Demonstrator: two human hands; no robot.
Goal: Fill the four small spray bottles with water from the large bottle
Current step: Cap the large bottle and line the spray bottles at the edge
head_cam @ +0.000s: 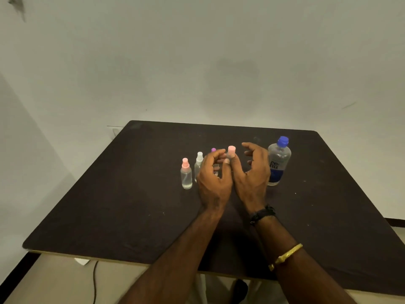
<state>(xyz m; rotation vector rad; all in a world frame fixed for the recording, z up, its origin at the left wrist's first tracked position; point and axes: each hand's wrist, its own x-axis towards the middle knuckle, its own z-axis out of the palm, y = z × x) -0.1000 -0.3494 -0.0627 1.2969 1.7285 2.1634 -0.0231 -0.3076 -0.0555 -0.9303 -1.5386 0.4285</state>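
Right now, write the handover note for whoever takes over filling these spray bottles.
The left hand grips the rightmost small clear spray bottle with a pink cap; the right hand is open beside it. The leftmost pink-capped spray bottle, white-capped spray bottle and half-hidden purple-capped spray bottle stand in a row on the dark table. The large clear water bottle stands at right, blue cap on. Done: nothing evident; all visible caps on. Left: fill all four.

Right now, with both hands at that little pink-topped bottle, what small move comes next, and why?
Probably twist the pink top off. The left hand seems to hold that small bottle while the open right hand sits beside it, thumb against it. Its top is on, so no water can go in yet; the large bottle stands capped nearby.
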